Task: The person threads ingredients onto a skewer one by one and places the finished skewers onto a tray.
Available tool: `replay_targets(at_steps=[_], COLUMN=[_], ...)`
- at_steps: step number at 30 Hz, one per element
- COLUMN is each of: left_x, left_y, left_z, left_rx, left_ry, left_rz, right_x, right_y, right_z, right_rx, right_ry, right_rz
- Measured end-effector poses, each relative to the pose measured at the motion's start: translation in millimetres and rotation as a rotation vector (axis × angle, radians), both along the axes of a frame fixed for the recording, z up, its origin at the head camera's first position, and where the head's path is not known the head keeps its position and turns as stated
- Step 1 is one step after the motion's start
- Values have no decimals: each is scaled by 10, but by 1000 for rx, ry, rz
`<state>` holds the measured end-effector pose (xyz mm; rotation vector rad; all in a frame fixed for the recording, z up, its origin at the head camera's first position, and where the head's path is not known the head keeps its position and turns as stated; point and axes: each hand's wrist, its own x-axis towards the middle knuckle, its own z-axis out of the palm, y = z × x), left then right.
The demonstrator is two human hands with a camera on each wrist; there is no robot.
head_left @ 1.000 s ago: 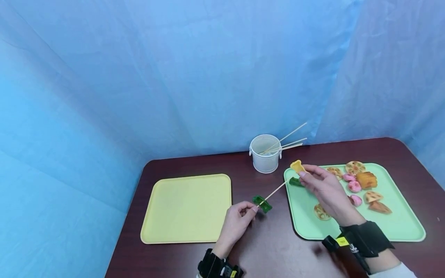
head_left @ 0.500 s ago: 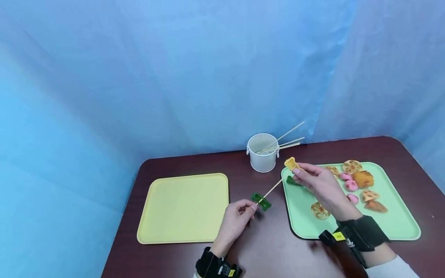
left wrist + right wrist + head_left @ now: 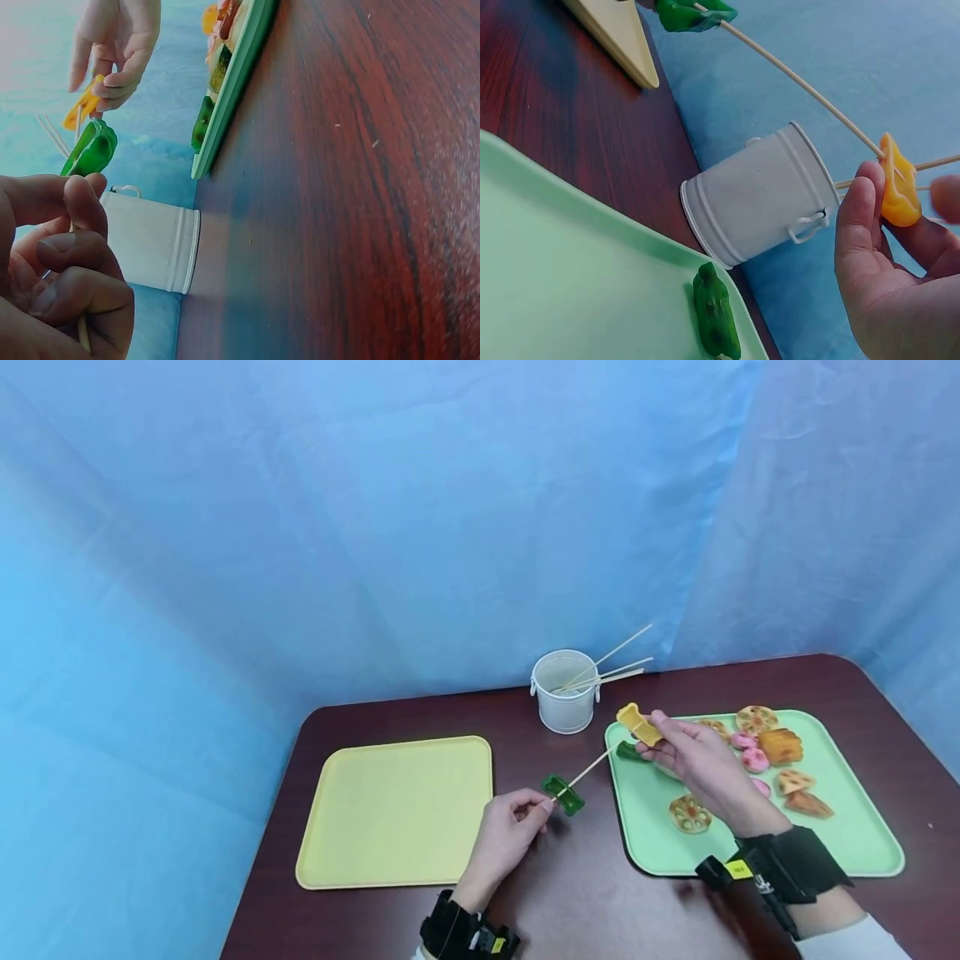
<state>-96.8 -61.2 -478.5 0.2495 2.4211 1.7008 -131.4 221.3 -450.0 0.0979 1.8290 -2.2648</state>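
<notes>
A thin, pale wooden skewer [image 3: 588,772] slants up from the left hand [image 3: 504,833], which pinches it near its lower end, toward the far right. A glossy, dark green, trough-shaped pepper piece [image 3: 574,804] is threaded on it just beside those fingertips. The right hand [image 3: 708,768] pinches a curved yellow piece [image 3: 636,723], tilted above the far left corner of the green tray [image 3: 645,835], at the skewer's tip; whether it is pierced cannot be told.

Behind, between left tray [image 3: 397,814] and right tray [image 3: 847,839], stands a bucket [image 3: 566,706] holding sticks [image 3: 626,644]; food [image 3: 781,747] lies on the latter tray, some apparently under the right hand [image 3: 701,762].
</notes>
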Motion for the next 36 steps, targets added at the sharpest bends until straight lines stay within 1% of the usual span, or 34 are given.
replay_targets(at_steps=[3, 5, 9, 15, 20, 22, 24, 27, 29, 32, 36], left_x=[-10, -32, -35, -19, -5, 1, 8, 13, 18, 23, 24], left_y=[4, -9, -27, -26, 8, 19, 29, 51, 69, 96, 123], left_z=[8, -69, -80, -85, -118, -130, -137, -148, -148, -145, -139], left_rx=[-5, 1, 11, 4, 2, 11, 32, 53, 51, 42, 52], left_ry=[-1, 0, 2, -5, 19, 25, 24, 28, 37, 45, 34], left_rz=[0, -3, -11, 8, 29, 35, 36, 30, 29, 41, 54], right_x=[2, 5, 9, 10, 13, 18, 28, 47, 68, 94, 112], right_y=[16, 24, 25, -12, -94, -132, -167, -223, -263, -319, -389], right_z=[-15, -20, -22, -53, -87, -87, -82, -71, -66, -70, -87], right_rx=[-46, -70, -91, -41, 15, 60, 133, 278, 376, 486, 521], right_ry=[18, 16, 2, 23, 52, 69, 90, 118, 127, 138, 153], right_rz=[12, 15, 13, 10, 1, -13, -26, -39, -38, -33, -33])
